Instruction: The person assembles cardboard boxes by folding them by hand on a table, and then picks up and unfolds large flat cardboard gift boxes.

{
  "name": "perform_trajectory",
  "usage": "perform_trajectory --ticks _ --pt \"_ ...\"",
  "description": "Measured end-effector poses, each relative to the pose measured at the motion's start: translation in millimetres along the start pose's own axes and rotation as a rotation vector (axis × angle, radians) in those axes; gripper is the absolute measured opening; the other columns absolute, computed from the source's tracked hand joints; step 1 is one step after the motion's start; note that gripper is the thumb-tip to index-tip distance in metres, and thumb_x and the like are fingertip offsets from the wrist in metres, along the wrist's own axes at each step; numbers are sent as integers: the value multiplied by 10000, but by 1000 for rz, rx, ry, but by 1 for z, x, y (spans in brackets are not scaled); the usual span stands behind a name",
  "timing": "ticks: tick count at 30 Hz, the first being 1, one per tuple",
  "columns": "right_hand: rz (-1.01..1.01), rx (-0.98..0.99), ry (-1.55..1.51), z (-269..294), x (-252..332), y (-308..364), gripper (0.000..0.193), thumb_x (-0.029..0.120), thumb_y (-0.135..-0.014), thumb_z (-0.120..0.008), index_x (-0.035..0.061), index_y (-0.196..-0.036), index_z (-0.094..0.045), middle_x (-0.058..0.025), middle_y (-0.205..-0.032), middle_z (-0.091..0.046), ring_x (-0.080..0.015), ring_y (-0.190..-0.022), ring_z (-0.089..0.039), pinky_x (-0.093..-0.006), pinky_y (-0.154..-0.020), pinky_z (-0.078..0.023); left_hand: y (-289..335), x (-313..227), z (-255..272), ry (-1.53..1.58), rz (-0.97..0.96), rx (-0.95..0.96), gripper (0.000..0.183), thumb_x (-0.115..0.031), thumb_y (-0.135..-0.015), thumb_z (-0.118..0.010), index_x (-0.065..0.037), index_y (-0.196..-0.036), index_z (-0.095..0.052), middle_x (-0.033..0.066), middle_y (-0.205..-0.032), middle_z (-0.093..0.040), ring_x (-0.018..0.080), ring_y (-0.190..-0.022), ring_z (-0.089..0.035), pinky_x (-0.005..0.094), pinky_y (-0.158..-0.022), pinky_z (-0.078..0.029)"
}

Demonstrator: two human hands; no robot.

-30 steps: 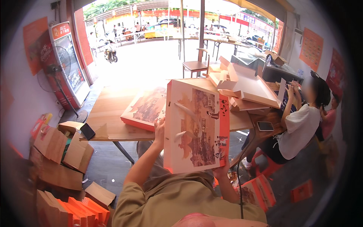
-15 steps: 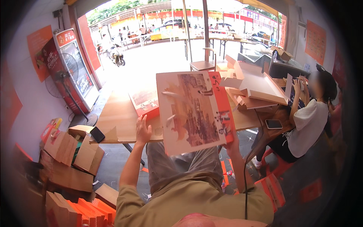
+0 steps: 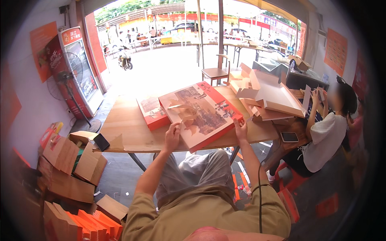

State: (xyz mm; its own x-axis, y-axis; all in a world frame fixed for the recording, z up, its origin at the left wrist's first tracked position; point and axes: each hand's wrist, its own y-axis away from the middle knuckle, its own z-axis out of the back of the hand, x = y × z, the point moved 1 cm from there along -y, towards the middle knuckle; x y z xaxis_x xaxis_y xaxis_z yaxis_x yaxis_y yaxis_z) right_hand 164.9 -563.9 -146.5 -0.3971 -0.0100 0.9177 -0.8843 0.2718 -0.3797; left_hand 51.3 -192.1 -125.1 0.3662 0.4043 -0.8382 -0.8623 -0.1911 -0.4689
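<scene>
At the near edge of a wooden surface (image 3: 116,130), a person in an olive shirt (image 3: 209,209) grips a large flat box (image 3: 201,114) between two bare hands. The box is shut and lies slantwise, its pale lid printed with a brown street scene and edged by a red band on the far right. The left hand (image 3: 172,137) holds its left edge, fingers bent over the rim; the right hand (image 3: 241,129) holds the red right side near the corner. Beside it, partly covered by it in this view, a smaller-looking red-sided box (image 3: 152,114) sits on the surface; whether the two touch cannot be told.

Farther right, opened pale cartons (image 3: 277,90) lie piled on one another. A dark flat device (image 3: 101,141) is at the surface's left corner, near brown cardboard boxes (image 3: 72,164) on the floor. Upright orange pieces (image 3: 94,225) stand at the lower left. To the right, a phone (image 3: 289,137) lies on a brown top near a seated co-worker (image 3: 327,132) in a white top, whose hands are raised. Beyond the surface is a wooden chair (image 3: 215,73); along the left wall stand a fan (image 3: 68,76) and a red drinks fridge (image 3: 82,86).
</scene>
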Motion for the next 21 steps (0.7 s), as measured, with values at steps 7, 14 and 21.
perform_trajectory --ticks 7,14,21 --pt "669 -205 742 -34 51 50 713 206 -819 -715 43 -1457 -443 -234 -1472 -449 -403 -1352 -457 -481 -1129 -378 0 -4 -25 17 -347 -176 272 2 -927 -492 3 -1099 -704 165 -918 -734 232 -812 -705 332 -722 -540" --pt "486 647 367 -101 116 68 500 61 -843 -609 58 -1342 -565 -151 -1317 -581 -321 -1122 -642 -372 -899 -553 1 -9 -47 286 -150 -26 430 130 -863 -542 -1 -1272 -567 145 -1022 -695 172 -945 -698 303 -810 -565" --pt "539 626 459 -136 112 76 451 16 -843 -609 126 -1278 -656 -160 -1368 -568 -339 -1096 -673 -418 -914 -566 -1 -14 -68 751 77 -214 784 92 -881 -652 -48 -1497 -188 218 -1310 -577 250 -1201 -619 354 -972 -555"
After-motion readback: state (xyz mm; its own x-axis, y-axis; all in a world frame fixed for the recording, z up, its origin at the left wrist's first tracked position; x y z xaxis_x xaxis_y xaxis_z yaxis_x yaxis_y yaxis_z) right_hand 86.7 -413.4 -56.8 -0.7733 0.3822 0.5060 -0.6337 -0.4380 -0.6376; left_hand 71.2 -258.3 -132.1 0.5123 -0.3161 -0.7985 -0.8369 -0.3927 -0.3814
